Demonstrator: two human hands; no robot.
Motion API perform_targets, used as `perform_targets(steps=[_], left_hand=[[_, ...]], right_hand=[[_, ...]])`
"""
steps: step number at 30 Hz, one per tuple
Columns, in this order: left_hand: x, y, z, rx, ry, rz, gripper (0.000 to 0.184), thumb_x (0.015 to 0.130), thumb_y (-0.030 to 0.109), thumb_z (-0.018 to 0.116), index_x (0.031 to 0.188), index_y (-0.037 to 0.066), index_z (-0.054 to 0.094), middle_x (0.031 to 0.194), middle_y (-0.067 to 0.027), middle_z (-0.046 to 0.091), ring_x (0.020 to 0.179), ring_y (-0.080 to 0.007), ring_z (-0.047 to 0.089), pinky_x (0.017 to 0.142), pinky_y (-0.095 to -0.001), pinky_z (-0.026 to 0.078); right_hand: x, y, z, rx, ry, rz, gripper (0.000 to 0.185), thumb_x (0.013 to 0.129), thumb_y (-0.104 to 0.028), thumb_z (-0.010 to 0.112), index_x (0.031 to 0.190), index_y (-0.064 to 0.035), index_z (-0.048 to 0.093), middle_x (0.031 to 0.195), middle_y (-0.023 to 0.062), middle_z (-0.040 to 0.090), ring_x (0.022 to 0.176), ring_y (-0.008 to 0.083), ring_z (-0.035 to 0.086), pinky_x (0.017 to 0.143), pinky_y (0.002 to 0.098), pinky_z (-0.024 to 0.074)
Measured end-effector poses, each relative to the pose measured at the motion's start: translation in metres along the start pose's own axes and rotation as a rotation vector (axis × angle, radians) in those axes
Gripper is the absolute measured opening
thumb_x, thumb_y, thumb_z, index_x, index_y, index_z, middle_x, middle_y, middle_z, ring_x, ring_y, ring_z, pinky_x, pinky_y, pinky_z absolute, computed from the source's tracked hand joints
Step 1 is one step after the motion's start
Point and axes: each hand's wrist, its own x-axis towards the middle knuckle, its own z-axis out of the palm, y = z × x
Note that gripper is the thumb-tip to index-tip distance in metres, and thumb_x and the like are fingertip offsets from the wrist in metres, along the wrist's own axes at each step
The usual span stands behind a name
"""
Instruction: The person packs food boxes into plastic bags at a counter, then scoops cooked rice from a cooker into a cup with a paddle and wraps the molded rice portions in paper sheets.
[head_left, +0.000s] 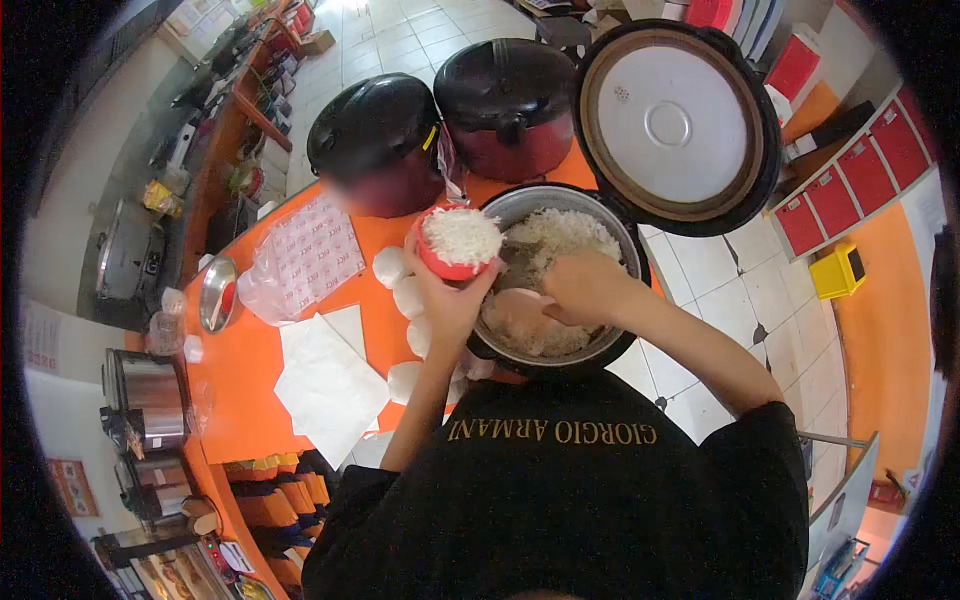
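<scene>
The left hand (452, 300) is cradling a red cup (448, 268) heaped with rice (465, 233), its fingers curling round the side. The right hand (590, 288) is closing its fingers on what looks like a pale scoop (518, 303), low inside the open pot (636, 258), where more rice is lying. For clean work, I'm thinking the cup should be staying level by the pot's rim, so stray grains are falling back in. Round white things (405, 380) are lining the orange table (245, 385), near white sheets (320, 385). Two lidded pots (375, 140) are standing behind; beyond, pale tiles (430, 35) are covering the floor, and a yellow bin (838, 272) is sitting off right.
</scene>
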Motion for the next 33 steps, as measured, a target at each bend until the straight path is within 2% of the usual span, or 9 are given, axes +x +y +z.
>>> perform_targets(steps=[4, 13, 16, 18, 19, 21, 22, 24, 33], left_hand=[[-0.001, -0.001, 0.004, -0.021, -0.029, 0.071, 0.095, 0.062, 0.005, 0.082, 0.137, 0.004, 0.024, 0.133, -0.0139, 0.034, 0.123, -0.0257, 0.039, 0.103, -0.0383, 0.035], [0.003, 0.002, -0.011, -0.280, -0.176, -0.005, 0.095, 0.063, 0.003, 0.079, 0.138, 0.004, 0.020, 0.136, -0.0131, 0.030, 0.127, -0.0260, 0.035, 0.104, -0.0380, 0.036], [0.001, 0.004, -0.022, -0.356, -0.250, -0.067, 0.100, 0.062, 0.004, 0.079, 0.140, 0.004, 0.017, 0.138, -0.0135, 0.027, 0.130, -0.0267, 0.033, 0.105, -0.0390, 0.035], [0.000, 0.007, -0.026, -0.323, -0.283, -0.059, 0.103, 0.061, 0.006, 0.080, 0.141, 0.004, 0.016, 0.138, -0.0139, 0.025, 0.131, -0.0272, 0.032, 0.107, -0.0401, 0.034], [0.001, 0.012, -0.027, -0.194, -0.348, -0.016, 0.105, 0.059, 0.009, 0.081, 0.142, 0.003, 0.016, 0.137, -0.0144, 0.026, 0.130, -0.0282, 0.032, 0.107, -0.0408, 0.033], [0.003, 0.023, -0.023, 0.076, -0.402, 0.117, 0.106, 0.055, 0.018, 0.085, 0.140, 0.004, 0.024, 0.131, -0.0158, 0.030, 0.125, -0.0318, 0.035, 0.106, -0.0422, 0.032], [0.002, 0.031, -0.019, 0.074, -0.404, 0.118, 0.106, 0.055, 0.018, 0.085, 0.140, 0.004, 0.024, 0.131, -0.0158, 0.030, 0.125, -0.0318, 0.035, 0.106, -0.0422, 0.032], [0.000, 0.047, -0.007, 0.296, -0.413, 0.189, 0.104, 0.052, 0.020, 0.086, 0.138, 0.005, 0.029, 0.126, -0.0162, 0.033, 0.120, -0.0335, 0.037, 0.103, -0.0413, 0.034], [0.004, 0.044, -0.009, 0.328, -0.360, 0.232, 0.095, 0.049, 0.023, 0.088, 0.129, 0.005, 0.040, 0.122, -0.0163, 0.039, 0.117, -0.0334, 0.039, 0.099, -0.0425, 0.036]], right_hand=[[-0.013, -0.003, -0.004, 0.058, 0.150, -0.129, 0.024, 0.077, -0.034, 0.065, 0.081, -0.0108, 0.070, 0.071, 0.0165, 0.065, 0.073, 0.0345, 0.064, 0.069, 0.0454, 0.0506], [-0.048, 0.029, 0.001, 0.416, 0.130, -0.012, 0.032, 0.079, -0.036, 0.067, 0.092, -0.0069, 0.070, 0.077, 0.0153, 0.066, 0.075, 0.0335, 0.064, 0.069, 0.0418, 0.0515], [-0.065, 0.034, -0.009, 0.735, 0.008, 0.074, 0.033, 0.081, -0.033, 0.067, 0.099, -0.0046, 0.068, 0.078, 0.0144, 0.065, 0.072, 0.0305, 0.064, 0.068, 0.0370, 0.0509], [-0.082, 0.023, -0.020, 1.084, 0.006, 0.396, 0.030, 0.083, -0.024, 0.065, 0.107, -0.0054, 0.066, 0.081, 0.0149, 0.065, 0.071, 0.0275, 0.064, 0.066, 0.0341, 0.0508], [-0.084, 0.019, -0.017, 1.080, 0.008, 0.394, 0.030, 0.083, -0.024, 0.065, 0.107, -0.0054, 0.066, 0.081, 0.0149, 0.065, 0.071, 0.0275, 0.064, 0.066, 0.0341, 0.0508], [-0.084, 0.005, -0.005, 0.883, 0.531, 0.227, 0.029, 0.085, -0.012, 0.062, 0.113, -0.0054, 0.061, 0.069, 0.0102, 0.058, 0.061, 0.0191, 0.060, 0.050, 0.0301, 0.0465], [-0.081, -0.005, -0.001, 0.883, 0.532, 0.229, 0.029, 0.085, -0.012, 0.062, 0.113, -0.0054, 0.061, 0.069, 0.0102, 0.058, 0.061, 0.0191, 0.060, 0.050, 0.0301, 0.0465], [-0.072, -0.027, 0.006, 0.323, 0.701, 0.247, 0.042, 0.082, -0.010, 0.060, 0.124, -0.0066, 0.055, 0.090, 0.0167, 0.063, 0.071, 0.0299, 0.064, 0.057, 0.0385, 0.0531], [-0.081, -0.029, 0.026, 0.291, 0.743, 0.057, 0.046, 0.080, -0.007, 0.059, 0.126, -0.0075, 0.053, 0.082, 0.0135, 0.061, 0.064, 0.0295, 0.062, 0.054, 0.0370, 0.0525]])
